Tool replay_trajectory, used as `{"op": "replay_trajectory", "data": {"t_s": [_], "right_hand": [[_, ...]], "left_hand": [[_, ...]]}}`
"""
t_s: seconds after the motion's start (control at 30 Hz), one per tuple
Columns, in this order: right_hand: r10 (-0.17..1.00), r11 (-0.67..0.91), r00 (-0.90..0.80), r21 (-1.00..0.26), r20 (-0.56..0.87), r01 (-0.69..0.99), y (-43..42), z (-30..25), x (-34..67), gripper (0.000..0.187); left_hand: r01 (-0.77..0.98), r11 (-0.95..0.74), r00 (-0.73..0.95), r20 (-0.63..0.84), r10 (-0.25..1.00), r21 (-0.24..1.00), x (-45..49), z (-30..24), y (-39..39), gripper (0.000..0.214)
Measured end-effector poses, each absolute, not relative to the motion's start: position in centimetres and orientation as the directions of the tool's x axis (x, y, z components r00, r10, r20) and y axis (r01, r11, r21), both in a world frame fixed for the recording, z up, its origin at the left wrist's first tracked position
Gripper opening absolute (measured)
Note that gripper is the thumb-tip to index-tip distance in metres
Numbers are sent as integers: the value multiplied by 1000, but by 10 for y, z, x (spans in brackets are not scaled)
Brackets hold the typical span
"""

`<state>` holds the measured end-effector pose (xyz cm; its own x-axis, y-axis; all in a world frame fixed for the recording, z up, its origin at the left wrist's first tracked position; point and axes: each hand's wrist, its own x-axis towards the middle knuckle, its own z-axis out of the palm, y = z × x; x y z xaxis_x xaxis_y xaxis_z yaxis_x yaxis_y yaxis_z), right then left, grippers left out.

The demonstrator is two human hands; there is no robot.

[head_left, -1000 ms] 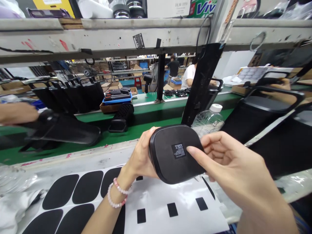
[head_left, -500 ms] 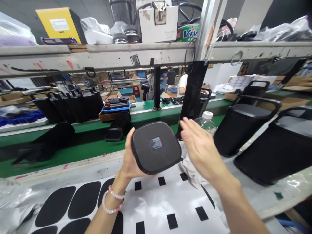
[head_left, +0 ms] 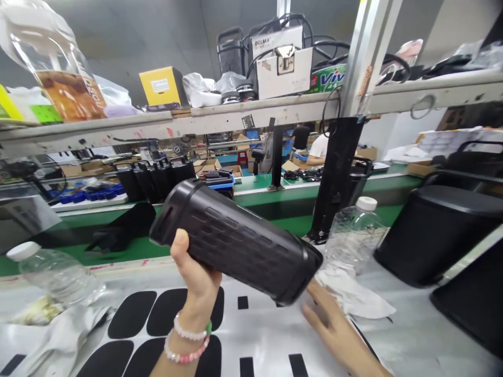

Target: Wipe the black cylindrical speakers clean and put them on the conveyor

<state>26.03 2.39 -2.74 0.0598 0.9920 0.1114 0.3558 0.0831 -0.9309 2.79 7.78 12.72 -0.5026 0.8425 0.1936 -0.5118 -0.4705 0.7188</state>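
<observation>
My left hand (head_left: 196, 272) is wrapped round a black speaker (head_left: 239, 235), its thumb on the near side and a beaded bracelet at the wrist. The speaker is long and tilted, its right end lower, with rows of oval dimples along its side. By that lower end is my right hand (head_left: 332, 324), slightly blurred, fingers stretched out and apart from the thumb. Whether its fingertips touch the speaker I cannot tell. Beneath both hands lies a pale sheet (head_left: 271, 335) carrying black rounded pads (head_left: 135, 314) and small black squares (head_left: 243, 302).
Clear plastic bottles stand at right (head_left: 353, 235) and left (head_left: 58, 275). Larger black speakers (head_left: 440, 235) occupy the right side, beside a crumpled white cloth (head_left: 353, 293). A shelf (head_left: 220, 115) crosses above, with a dark post (head_left: 338, 178) under it. Beyond runs a green belt (head_left: 259, 201).
My left hand has turned the speaker from its flat labelled end to its long dimpled side. My right hand has dropped lower. The view has shifted left and up.
</observation>
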Motion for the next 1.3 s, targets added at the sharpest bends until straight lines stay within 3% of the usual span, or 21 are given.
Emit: {"op": "replay_trajectory", "data": {"t_s": [0.07,0.13,0.23,0.33,0.47,0.6,0.7,0.83,1.03,1.3], "right_hand": [[998,34,52,-984,26,-176,20,-2,246,75],[999,-29,-48,-826,-2,-564,14,23,233,77],[999,-47,-27,-670,-41,-741,12,48,226,64],[985,7,113,-618,-134,-786,22,61,238,45],[910,230,389,-605,-144,-762,38,73,262,34],[849,382,525,-630,-49,-677,54,75,268,27],[852,385,522,-632,-36,-672,65,66,264,28],[859,368,508,-618,-60,-695,74,54,261,29],[903,305,430,-708,2,-637,79,42,255,40],[887,250,460,-801,-35,-543,95,22,260,36]], "left_hand": [[-512,-496,-452,272,850,701,32,125,71,67],[-499,-563,-411,392,823,659,36,122,65,70],[-443,-671,-392,545,742,595,33,126,59,85],[-437,-576,-265,513,816,691,17,141,60,91],[-465,-173,-66,161,985,868,-10,148,71,71],[-484,64,-67,-110,992,873,-17,114,77,49],[-550,69,-155,-183,971,832,-13,80,76,39],[-578,1,-238,-169,956,816,-5,51,73,32],[-603,-11,-245,-172,954,798,-3,40,70,35],[-568,64,-268,-258,928,820,-13,35,74,31]]}}
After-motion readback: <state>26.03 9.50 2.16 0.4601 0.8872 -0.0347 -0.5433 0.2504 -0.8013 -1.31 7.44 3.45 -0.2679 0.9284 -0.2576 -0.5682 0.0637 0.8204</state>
